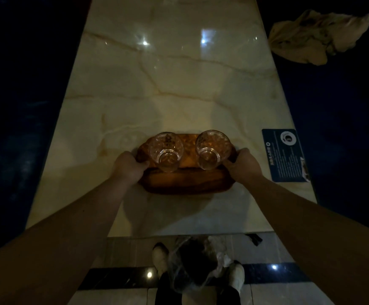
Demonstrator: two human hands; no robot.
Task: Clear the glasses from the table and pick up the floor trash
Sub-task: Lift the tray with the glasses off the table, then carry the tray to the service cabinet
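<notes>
Two clear glasses, one on the left (166, 152) and one on the right (212, 149), stand upright on a brown wooden tray (185, 181) near the front of a pale marble table (170, 80). My left hand (129, 165) grips the tray's left rim. My right hand (243, 164) grips its right rim. On the tiled floor below the table's near edge lies a crumpled clear plastic bag (192, 263) between my two shoes. A small dark scrap (255, 238) lies on the floor to its right.
A blue printed card (285, 155) lies flat at the table's right edge. A crumpled beige cloth or paper (315, 37) sits on the dark blue seat at the upper right. Dark blue seating runs along both sides of the table.
</notes>
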